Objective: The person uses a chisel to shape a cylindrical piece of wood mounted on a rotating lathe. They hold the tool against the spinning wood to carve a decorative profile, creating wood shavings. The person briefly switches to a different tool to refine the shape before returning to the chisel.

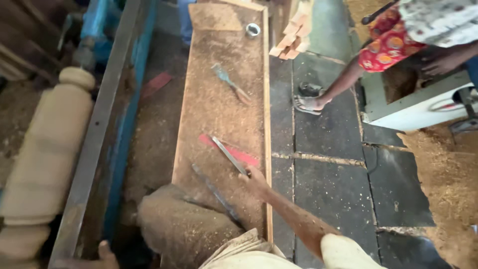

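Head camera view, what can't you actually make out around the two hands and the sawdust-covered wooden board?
- Left hand: cut off by the bottom edge; its grip is unclear.
- Right hand: fingers blurred around the long flat metal tool, so the grasp is uncertain.
- Flat red strip: partly hidden under that tool and sawdust.
- Small round metal cup: too small to see any contents.

right hand [255, 180] grips a long chisel [228, 155] on the dusty bench [219, 104].

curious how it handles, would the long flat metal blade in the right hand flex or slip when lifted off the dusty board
The long flat metal blade looks straight and thin, so probably stiff with slight spring. The right hand grips only one end, so it may feel tip-heavy. Sawdust coating the wooden board could make it somewhat slippery.
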